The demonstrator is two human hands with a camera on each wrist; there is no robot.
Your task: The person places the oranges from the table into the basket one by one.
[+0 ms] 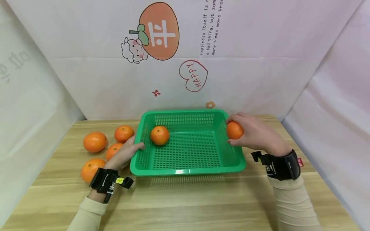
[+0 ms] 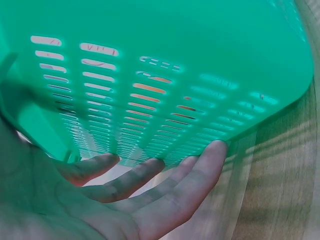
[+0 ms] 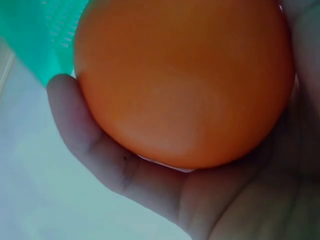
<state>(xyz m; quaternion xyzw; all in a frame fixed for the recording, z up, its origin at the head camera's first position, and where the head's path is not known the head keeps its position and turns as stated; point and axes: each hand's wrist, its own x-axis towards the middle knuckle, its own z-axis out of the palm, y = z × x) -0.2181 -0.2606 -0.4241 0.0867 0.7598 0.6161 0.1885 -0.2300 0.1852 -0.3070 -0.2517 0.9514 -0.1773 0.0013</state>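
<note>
A green plastic basket (image 1: 185,170) with slotted walls stands mid-table, one orange (image 1: 159,135) lying in its left part. My left hand (image 1: 127,153) holds the basket's left side, thumb over the rim. In the left wrist view, its fingers (image 2: 187,202) lie against the outside of the slotted wall. My right hand (image 1: 254,133) grips another orange (image 1: 234,130) over the basket's right rim, fingers and thumb around the fruit. That orange (image 3: 185,85) fills much of the right wrist view, with one finger (image 3: 107,162) curved along its side.
Several more oranges (image 1: 94,141) lie on the wooden table (image 1: 185,205) left of the basket, one (image 1: 114,150) partly behind my left hand. A printed white cloth (image 1: 245,83) hangs behind the table, with white cloth at both sides.
</note>
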